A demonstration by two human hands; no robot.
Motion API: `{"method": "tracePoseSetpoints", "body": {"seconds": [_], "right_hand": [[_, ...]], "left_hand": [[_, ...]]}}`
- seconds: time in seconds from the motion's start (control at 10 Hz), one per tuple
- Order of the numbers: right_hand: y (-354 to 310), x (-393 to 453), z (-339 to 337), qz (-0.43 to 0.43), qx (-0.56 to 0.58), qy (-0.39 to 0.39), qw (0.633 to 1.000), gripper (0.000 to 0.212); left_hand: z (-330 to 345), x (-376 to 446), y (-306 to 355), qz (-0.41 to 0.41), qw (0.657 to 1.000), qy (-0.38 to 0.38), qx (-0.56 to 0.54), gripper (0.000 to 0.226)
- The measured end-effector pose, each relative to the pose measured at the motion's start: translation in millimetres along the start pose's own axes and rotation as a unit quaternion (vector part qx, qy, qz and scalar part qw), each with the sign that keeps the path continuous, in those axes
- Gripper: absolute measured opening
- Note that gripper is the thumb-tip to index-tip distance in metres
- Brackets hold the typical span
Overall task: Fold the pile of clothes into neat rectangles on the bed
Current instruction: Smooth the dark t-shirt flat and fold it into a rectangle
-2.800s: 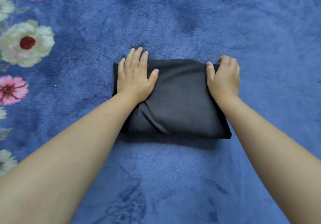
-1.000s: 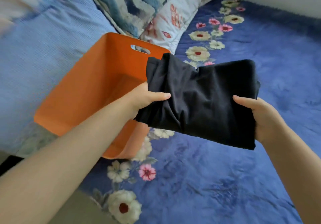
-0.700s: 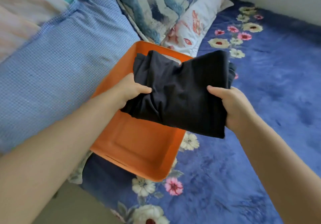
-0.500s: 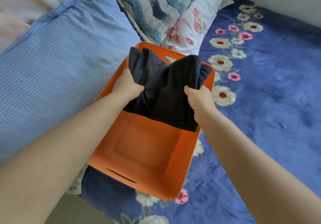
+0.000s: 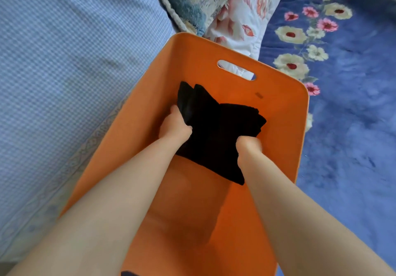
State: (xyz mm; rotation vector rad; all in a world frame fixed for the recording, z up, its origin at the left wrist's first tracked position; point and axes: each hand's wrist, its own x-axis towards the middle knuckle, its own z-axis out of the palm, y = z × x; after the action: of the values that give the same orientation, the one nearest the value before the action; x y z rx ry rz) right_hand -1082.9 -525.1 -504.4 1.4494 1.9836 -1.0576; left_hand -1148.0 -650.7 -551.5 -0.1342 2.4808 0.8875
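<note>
Both hands, left and right, grip the folded black garment inside the orange bin.

Bright, soft daylight, faint shadows, slight motion blur, wide-angle stretching at edges

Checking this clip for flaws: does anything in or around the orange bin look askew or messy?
Slightly. The folded black garment, gripped at its sides by the left hand and right hand inside the orange bin, is bunched inward, its far edges splayed in separate layers rather than a flat rectangle. Nothing looks spilled or damaged.
</note>
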Motion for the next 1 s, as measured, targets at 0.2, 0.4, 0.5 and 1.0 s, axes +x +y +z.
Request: {"method": "tracePoseSetpoints", "body": {"seconds": [0.2, 0.4, 0.5, 1.0], "right_hand": [[30, 43, 13, 0.015, 0.155, 0.097, 0.983, 0.018], [36, 23, 29, -0.309, -0.170, 0.235, 0.906, 0.069], [35, 24, 39, -0.326, -0.197, 0.215, 0.899, 0.060], [36, 89, 62, -0.179, -0.024, 0.144, 0.973, 0.058]], "left_hand": [[13, 11, -17, 0.019, 0.999, -0.036, -0.033, 0.073], [21, 9, -21, 0.319, 0.915, 0.157, 0.192, 0.043], [26, 7, -17, 0.332, 0.912, 0.049, 0.235, 0.045], [54, 45, -57, 0.149, 0.967, 0.036, 0.202, 0.054]]}}
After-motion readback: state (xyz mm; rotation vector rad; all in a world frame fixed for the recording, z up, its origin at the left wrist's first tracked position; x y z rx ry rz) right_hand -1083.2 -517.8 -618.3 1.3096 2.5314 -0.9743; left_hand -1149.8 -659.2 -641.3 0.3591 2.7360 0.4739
